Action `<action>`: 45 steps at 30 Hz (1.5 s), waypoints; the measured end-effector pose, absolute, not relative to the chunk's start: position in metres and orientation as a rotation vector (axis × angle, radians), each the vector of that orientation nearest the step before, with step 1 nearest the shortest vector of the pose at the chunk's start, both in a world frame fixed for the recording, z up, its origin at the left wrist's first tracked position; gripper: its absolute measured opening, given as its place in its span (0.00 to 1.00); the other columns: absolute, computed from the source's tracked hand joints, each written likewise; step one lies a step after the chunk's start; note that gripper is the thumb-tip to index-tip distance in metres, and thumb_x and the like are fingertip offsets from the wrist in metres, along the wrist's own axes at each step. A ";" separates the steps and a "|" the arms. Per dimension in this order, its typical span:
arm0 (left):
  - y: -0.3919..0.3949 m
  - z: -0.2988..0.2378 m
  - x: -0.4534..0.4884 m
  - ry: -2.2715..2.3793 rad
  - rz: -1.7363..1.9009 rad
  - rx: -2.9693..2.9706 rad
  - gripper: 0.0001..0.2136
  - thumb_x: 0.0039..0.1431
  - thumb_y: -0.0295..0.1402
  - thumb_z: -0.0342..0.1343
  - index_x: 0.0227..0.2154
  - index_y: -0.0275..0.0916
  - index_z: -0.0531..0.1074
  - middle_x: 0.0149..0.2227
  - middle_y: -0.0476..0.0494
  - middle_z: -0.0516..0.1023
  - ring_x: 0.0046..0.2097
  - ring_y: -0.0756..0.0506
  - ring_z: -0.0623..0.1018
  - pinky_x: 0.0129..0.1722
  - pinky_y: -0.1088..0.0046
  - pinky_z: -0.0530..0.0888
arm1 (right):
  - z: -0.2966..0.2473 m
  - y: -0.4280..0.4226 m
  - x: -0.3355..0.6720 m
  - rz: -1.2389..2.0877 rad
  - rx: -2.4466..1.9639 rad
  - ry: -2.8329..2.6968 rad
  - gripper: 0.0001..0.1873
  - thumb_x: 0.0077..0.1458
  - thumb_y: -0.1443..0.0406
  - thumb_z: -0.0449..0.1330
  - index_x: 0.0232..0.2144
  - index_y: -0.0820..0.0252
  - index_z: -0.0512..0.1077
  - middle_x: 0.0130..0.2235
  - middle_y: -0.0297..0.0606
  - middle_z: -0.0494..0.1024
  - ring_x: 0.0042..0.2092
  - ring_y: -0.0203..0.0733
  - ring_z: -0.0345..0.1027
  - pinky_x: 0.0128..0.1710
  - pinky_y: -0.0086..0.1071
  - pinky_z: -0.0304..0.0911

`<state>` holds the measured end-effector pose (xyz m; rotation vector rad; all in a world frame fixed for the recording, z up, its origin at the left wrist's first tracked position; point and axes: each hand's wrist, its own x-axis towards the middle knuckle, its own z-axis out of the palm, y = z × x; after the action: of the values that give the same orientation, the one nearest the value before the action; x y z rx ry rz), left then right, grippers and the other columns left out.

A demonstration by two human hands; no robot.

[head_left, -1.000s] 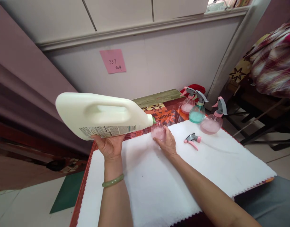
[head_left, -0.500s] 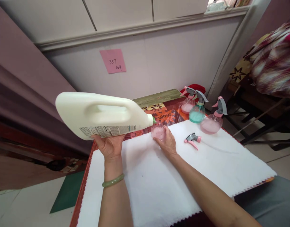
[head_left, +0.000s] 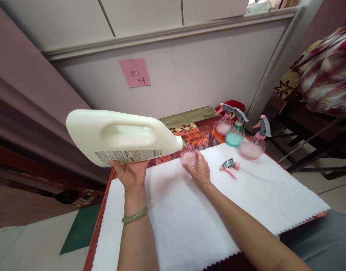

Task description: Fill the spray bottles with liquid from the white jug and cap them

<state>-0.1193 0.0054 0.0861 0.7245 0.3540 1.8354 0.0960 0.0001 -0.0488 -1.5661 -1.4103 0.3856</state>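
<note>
A large cream detergent jug (head_left: 124, 137) lies tilted on its side, its green spout at the mouth of a small round pink bottle (head_left: 189, 158). My left hand (head_left: 131, 175) supports the jug from below, with most fingers hidden behind it. My right hand (head_left: 199, 169) is wrapped around the pink bottle, which looks upright and has whitish contents. To the right, a grey and pink spray head (head_left: 230, 165) with a clear tube lies on the white cloth (head_left: 184, 218).
At the table's back right stand a small pink spray bottle (head_left: 224, 126), a teal one (head_left: 235, 134) and a larger pink one (head_left: 252, 148). A white partition (head_left: 189, 71) with a pink note (head_left: 134, 73) rises behind. A person in plaid (head_left: 328, 75) is at right.
</note>
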 end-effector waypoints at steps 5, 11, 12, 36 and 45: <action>0.005 0.087 -0.118 0.373 1.832 0.704 0.33 0.51 0.59 0.61 0.60 0.60 0.67 0.69 0.47 0.62 0.71 0.33 0.55 0.65 0.40 0.58 | -0.050 0.000 0.096 0.369 -1.570 -1.422 0.44 0.51 0.49 0.66 0.64 0.59 0.58 0.61 0.49 0.71 0.60 0.57 0.66 0.60 0.50 0.61; 0.004 0.088 -0.117 0.360 1.828 0.738 0.34 0.50 0.58 0.62 0.60 0.59 0.67 0.69 0.46 0.62 0.71 0.32 0.55 0.65 0.38 0.56 | -0.051 0.001 0.096 0.358 -1.572 -1.422 0.44 0.51 0.48 0.66 0.64 0.58 0.58 0.61 0.50 0.71 0.60 0.57 0.66 0.59 0.51 0.62; 0.004 0.088 -0.117 0.364 1.828 0.739 0.34 0.50 0.58 0.62 0.60 0.59 0.67 0.69 0.46 0.63 0.71 0.32 0.55 0.65 0.39 0.56 | -0.051 0.001 0.096 0.362 -1.570 -1.419 0.44 0.51 0.48 0.66 0.64 0.58 0.58 0.61 0.50 0.71 0.60 0.57 0.66 0.59 0.51 0.62; 0.006 0.087 -0.118 0.386 1.836 0.771 0.33 0.50 0.60 0.61 0.59 0.60 0.69 0.68 0.47 0.65 0.71 0.33 0.57 0.65 0.41 0.60 | -0.051 0.001 0.097 0.385 -1.572 -1.421 0.44 0.51 0.48 0.66 0.64 0.58 0.57 0.61 0.49 0.71 0.61 0.58 0.66 0.60 0.51 0.61; 0.005 0.087 -0.118 0.378 1.824 0.795 0.32 0.51 0.59 0.61 0.60 0.61 0.67 0.68 0.48 0.63 0.71 0.34 0.56 0.65 0.40 0.59 | -0.052 0.001 0.097 0.383 -1.568 -1.419 0.45 0.51 0.47 0.66 0.64 0.58 0.58 0.61 0.49 0.71 0.60 0.58 0.66 0.60 0.51 0.61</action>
<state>-0.1185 0.0050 0.0867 0.7954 0.3782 1.8238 0.0965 0.0011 -0.0516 -1.5681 -1.4191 0.3825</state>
